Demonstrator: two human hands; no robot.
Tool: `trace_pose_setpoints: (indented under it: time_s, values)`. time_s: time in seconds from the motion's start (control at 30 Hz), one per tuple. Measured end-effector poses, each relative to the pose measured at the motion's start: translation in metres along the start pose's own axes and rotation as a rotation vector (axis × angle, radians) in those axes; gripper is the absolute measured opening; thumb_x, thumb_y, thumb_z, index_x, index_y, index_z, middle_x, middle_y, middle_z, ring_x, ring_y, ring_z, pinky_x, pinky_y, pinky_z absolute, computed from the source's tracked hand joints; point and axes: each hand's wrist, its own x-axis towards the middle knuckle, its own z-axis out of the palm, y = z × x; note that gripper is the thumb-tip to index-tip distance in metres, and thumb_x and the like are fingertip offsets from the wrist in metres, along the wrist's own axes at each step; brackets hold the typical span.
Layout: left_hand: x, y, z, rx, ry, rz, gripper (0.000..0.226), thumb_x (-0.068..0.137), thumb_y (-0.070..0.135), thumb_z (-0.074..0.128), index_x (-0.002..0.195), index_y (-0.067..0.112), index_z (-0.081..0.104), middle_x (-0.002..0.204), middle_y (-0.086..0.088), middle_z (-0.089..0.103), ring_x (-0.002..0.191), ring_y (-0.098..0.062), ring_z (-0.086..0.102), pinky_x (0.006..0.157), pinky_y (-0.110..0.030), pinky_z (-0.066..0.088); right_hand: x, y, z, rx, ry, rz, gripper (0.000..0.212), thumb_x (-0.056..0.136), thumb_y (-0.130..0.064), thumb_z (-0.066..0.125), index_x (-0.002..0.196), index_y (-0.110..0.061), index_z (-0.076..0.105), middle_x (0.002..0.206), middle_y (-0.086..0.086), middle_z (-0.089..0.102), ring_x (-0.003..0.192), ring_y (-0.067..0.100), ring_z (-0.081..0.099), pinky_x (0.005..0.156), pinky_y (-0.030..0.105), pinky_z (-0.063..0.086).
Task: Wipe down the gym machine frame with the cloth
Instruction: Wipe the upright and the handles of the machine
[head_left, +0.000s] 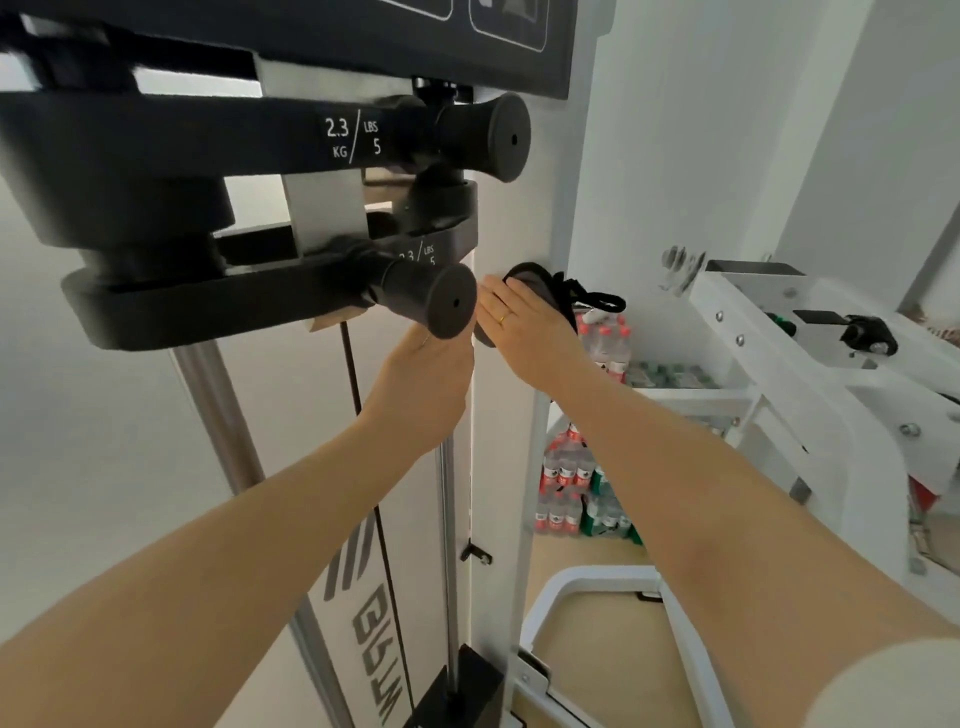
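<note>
The gym machine's white upright frame (501, 467) runs down the middle of the view. My right hand (524, 332) presses a dark grey cloth (535, 283) flat against the frame, fingers straight, a black cord dangling from the cloth. My left hand (431, 374) is just left of it, under the lower black add-on weight handle (441, 301); its fingers are hidden behind that handle, so what they touch is unclear.
A second black add-on weight (483, 137) marked 2.3 kg / 5 lbs sticks out above. A black cable (363, 426) and a chrome guide rod (449, 545) run down left of the frame. Packs of water bottles (566, 483) and another white machine (810, 374) stand to the right.
</note>
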Motion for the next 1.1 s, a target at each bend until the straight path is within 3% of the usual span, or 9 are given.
trace_pose_setpoints:
  time_s: [0.1, 0.2, 0.33, 0.47, 0.53, 0.6, 0.67, 0.83, 1.1]
  values:
    - [-0.009, 0.003, 0.008, 0.235, 0.017, 0.111, 0.047, 0.098, 0.035, 0.038, 0.135, 0.007, 0.037, 0.151, -0.015, 0.022, 0.142, -0.034, 0.006, 0.113, -0.045, -0.002, -0.001, -0.003, 0.006, 0.151, -0.081, 0.010, 0.044, 0.098, -0.011, 0.033, 0.142, -0.007, 0.035, 0.155, 0.010, 0.017, 0.143, 0.026, 0.015, 0.116, 0.036, 0.009]
    - [-0.006, -0.001, 0.007, 0.196, 0.019, 0.146, 0.055, 0.095, 0.044, 0.038, 0.138, 0.009, 0.035, 0.154, -0.015, 0.011, 0.142, -0.033, -0.004, 0.112, -0.046, -0.005, 0.004, 0.007, -0.011, 0.392, -0.040, 0.057, 0.034, 0.092, -0.002, 0.045, 0.126, 0.001, 0.052, 0.143, 0.021, 0.037, 0.134, 0.037, 0.031, 0.112, 0.045, 0.021]
    - [-0.005, 0.000, 0.010, 0.151, -0.020, 0.163, 0.056, 0.095, 0.043, 0.041, 0.138, 0.010, 0.033, 0.155, -0.016, 0.007, 0.141, -0.035, -0.010, 0.113, -0.048, -0.005, 0.007, 0.029, -0.042, 0.371, 0.424, 0.295, 0.033, 0.078, -0.002, 0.064, 0.111, -0.002, 0.064, 0.102, 0.017, 0.066, 0.090, 0.035, 0.063, 0.079, 0.042, 0.051]
    - [-0.005, 0.001, 0.011, 0.157, -0.011, 0.156, 0.051, 0.094, 0.044, 0.043, 0.134, 0.012, 0.041, 0.154, -0.015, 0.011, 0.141, -0.034, -0.010, 0.107, -0.048, -0.013, 0.024, 0.053, -0.057, 0.158, 0.737, 0.448, 0.037, 0.078, -0.006, 0.063, 0.114, -0.013, 0.058, 0.104, 0.006, 0.068, 0.101, 0.026, 0.055, 0.079, 0.036, 0.050]
    - [-0.005, 0.002, 0.009, 0.148, -0.019, 0.151, 0.049, 0.094, 0.044, 0.043, 0.131, 0.011, 0.045, 0.154, -0.015, 0.013, 0.141, -0.034, -0.011, 0.106, -0.046, -0.016, 0.023, 0.050, -0.047, 0.040, 0.675, 0.402, 0.037, 0.081, -0.010, 0.056, 0.118, -0.018, 0.060, 0.112, 0.001, 0.066, 0.111, 0.025, 0.052, 0.090, 0.037, 0.046]
    - [-0.005, 0.002, 0.007, 0.143, -0.023, 0.154, 0.047, 0.094, 0.043, 0.043, 0.129, 0.011, 0.047, 0.154, -0.014, 0.015, 0.141, -0.033, -0.010, 0.107, -0.045, -0.015, 0.007, 0.034, -0.023, -0.116, 0.416, 0.245, 0.042, 0.086, -0.018, 0.051, 0.128, -0.022, 0.056, 0.130, -0.003, 0.057, 0.124, 0.021, 0.050, 0.102, 0.036, 0.040]
    - [-0.005, 0.002, 0.008, 0.137, -0.021, 0.158, 0.045, 0.094, 0.041, 0.045, 0.127, 0.012, 0.050, 0.153, -0.013, 0.019, 0.142, -0.033, -0.007, 0.111, -0.045, -0.010, -0.016, 0.015, -0.001, -0.224, 0.180, 0.137, 0.048, 0.091, -0.024, 0.039, 0.139, -0.025, 0.043, 0.145, -0.008, 0.041, 0.133, 0.014, 0.038, 0.108, 0.034, 0.032]
    - [-0.005, 0.001, 0.010, 0.108, -0.030, 0.148, 0.043, 0.095, 0.039, 0.045, 0.125, 0.010, 0.051, 0.149, -0.011, 0.028, 0.142, -0.031, 0.006, 0.114, -0.044, 0.002, -0.013, 0.018, 0.005, -0.196, -0.037, 0.002, 0.062, 0.098, -0.049, 0.021, 0.149, -0.017, 0.012, 0.157, 0.000, 0.011, 0.144, 0.019, 0.009, 0.115, 0.042, 0.008]
    - [-0.004, -0.001, 0.013, 0.064, -0.018, 0.174, 0.042, 0.094, 0.041, 0.043, 0.120, 0.010, 0.054, 0.141, -0.008, 0.040, 0.139, -0.029, 0.019, 0.114, -0.041, 0.006, 0.036, 0.081, -0.036, -0.189, 0.114, 0.163, 0.051, 0.099, -0.041, 0.029, 0.145, -0.020, 0.027, 0.153, 0.001, 0.026, 0.141, 0.024, 0.022, 0.114, 0.044, 0.015]
